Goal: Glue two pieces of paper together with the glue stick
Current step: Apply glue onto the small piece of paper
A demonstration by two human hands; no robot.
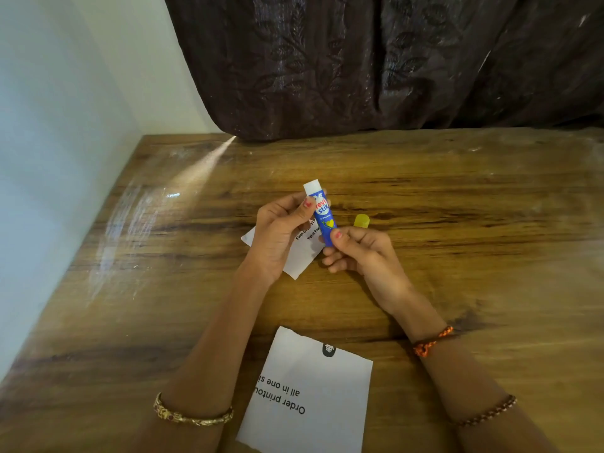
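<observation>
Both hands' grips pinching an uncapped glue stick, left hand high, right hand low, above a paper piece on the tabletop.

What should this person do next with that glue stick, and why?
Probably lower the blue glue stick, held by both hands, onto the small white paper slip beneath it: its yellow cap is already off on the wooden table, white glue exposed.

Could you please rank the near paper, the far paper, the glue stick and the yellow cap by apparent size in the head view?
1. Near paper, though it lies closest to the camera.
2. Far paper, partly hidden under the left hand.
3. Glue stick.
4. Yellow cap.
</observation>
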